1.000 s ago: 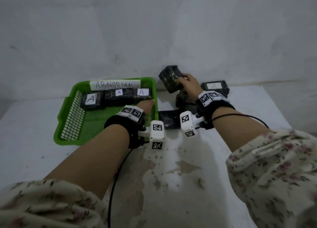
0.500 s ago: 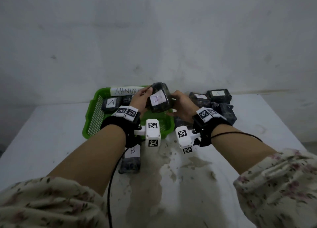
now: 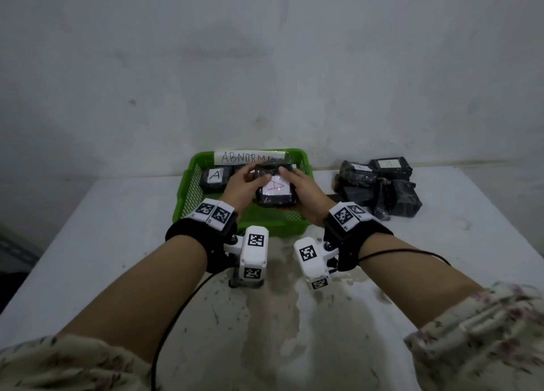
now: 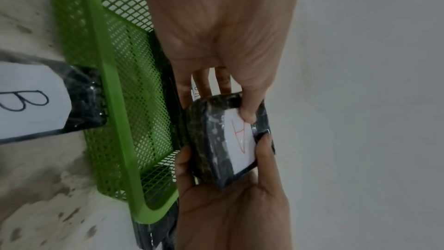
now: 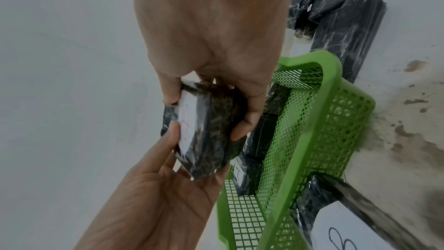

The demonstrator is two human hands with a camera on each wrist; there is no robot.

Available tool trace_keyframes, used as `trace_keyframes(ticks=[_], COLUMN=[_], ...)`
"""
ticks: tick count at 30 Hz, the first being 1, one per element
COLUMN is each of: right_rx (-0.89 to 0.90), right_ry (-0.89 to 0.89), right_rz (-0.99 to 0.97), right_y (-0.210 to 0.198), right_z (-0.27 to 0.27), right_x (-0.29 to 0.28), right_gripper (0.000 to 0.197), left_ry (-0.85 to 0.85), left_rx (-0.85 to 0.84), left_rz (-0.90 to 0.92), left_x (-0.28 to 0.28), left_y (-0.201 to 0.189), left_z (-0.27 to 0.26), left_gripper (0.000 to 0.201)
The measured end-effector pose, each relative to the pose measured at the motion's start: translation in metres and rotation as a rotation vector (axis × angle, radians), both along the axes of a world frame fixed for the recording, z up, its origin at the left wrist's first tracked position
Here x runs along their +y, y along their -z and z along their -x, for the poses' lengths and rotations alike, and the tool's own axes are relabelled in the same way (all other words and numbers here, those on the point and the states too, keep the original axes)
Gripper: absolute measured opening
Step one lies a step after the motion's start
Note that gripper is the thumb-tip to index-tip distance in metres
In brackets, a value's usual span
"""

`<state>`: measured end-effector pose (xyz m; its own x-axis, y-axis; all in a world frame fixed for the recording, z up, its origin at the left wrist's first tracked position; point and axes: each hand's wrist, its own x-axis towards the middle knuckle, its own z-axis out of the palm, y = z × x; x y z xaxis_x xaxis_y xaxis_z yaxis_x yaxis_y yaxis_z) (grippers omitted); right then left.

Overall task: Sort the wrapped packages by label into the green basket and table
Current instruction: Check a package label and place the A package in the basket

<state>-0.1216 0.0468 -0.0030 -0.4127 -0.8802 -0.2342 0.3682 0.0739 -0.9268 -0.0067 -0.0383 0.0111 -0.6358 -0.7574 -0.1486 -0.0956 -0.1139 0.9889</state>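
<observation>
A: Where is the package [image 3: 275, 188] held now?

B: It is held above the green basket [image 3: 188, 184], near the middle, with the red "A" label turned up. It is clamped by the left hand [image 3: 243, 186] at its 9 o'clock side and by the right hand [image 3: 304, 195] at its 3 o'clock side.

A: How is it expected to handle?

B: A stiff, light block is judged, but the shiny wrap may be slippery. The short sides should be gripped, with the label left uncovered.

A: And the others?

B: An unsorted pile [image 3: 379, 187] is seen at 2 o'clock on the surface [image 3: 88, 243]; a "B" package [image 4: 31, 100] lies at 6 o'clock of the basket.
</observation>
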Motion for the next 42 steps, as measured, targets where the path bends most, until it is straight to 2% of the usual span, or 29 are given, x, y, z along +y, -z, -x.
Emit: trace_keyframes(ticks=[4, 7, 13, 17, 20, 25, 30, 34, 39, 42], right_rx=[-0.058, -0.079, -0.042, -0.098, -0.115, -0.013, 0.123, 0.006, 0.066, 0.059], right_ry=[-0.051, -0.025, -0.068, -0.069, -0.088, -0.073, -0.054, -0.025, 0.022, -0.006], right_rz=[0.012, 0.02, 0.035, 0.073, 0.082, 0.071, 0.008, -0.017, -0.035, -0.051], right_y=[0.003, 0.0, 0.001, 0.004, 0.004, 0.003, 0.005, -0.002, -0.006, -0.008], right_z=[-0.004, -0.006, -0.009, -0.006, -0.004, -0.011, -0.011, -0.014, -0.013, -0.015], right_x=[0.003, 0.006, 0.006, 0.007, 0.008, 0.008, 0.008, 0.005, 0.005, 0.007], right_gripper=[0.033, 0.031, 0.039, 0.041, 0.042, 0.053, 0.06, 0.044, 0.016, 0.016], left_ry=[-0.033, 0.022, -0.012, 0.033, 0.008, -0.017, -0.042, -0.063, -0.061, -0.132], left_rx=[0.021, 0.064, 0.155, 0.166, 0.17, 0.192, 0.158, 0.167, 0.103, 0.077], left_rz=[-0.108, -0.21, -0.219, -0.234, -0.203, -0.183, -0.208, -0.198, -0.204, -0.095], left_x=[-0.001, 0.001, 0.006, 0.008, 0.011, 0.014, 0.012, 0.012, 0.011, 0.007], left_y=[0.001, 0.001, 0.005, 0.0, -0.001, -0.002, -0.003, 0.0, -0.001, 0.0], left_z=[-0.009, -0.014, -0.02, -0.02, -0.02, -0.016, -0.015, -0.013, -0.01, -0.007], left_gripper=[0.043, 0.041, 0.047, 0.042, 0.048, 0.048, 0.039, 0.035, 0.03, 0.023])
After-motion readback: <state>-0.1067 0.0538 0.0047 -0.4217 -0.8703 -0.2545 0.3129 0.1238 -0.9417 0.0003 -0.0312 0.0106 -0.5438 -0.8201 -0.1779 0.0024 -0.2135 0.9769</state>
